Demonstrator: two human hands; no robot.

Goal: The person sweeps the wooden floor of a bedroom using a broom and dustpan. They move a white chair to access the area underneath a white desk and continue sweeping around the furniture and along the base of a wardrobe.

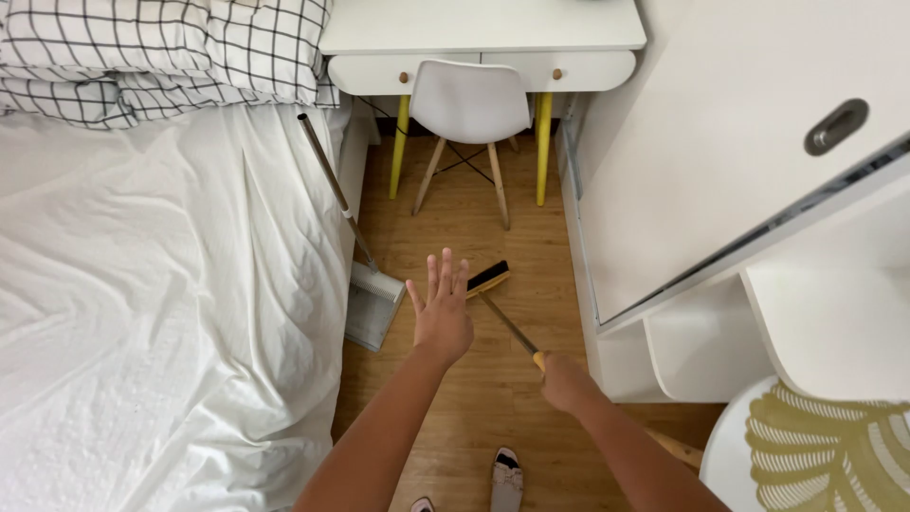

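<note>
My right hand (pixel 563 379) grips the yellow end of a broom handle; the broom (pixel 489 279) has a black and tan brush head resting on the wooden floor ahead. My left hand (pixel 441 308) is held out flat above the floor, fingers spread, holding nothing, just left of the broom head. A grey dustpan (pixel 373 305) with a long metal handle stands on the floor against the bed's side, left of my left hand.
A bed (pixel 152 303) with white sheets and a checked duvet fills the left. A white desk (pixel 483 43) with yellow legs and a white chair (pixel 470 104) stand ahead. White cabinet (pixel 720 161) and shelves line the right. My feet (pixel 505 479) show below.
</note>
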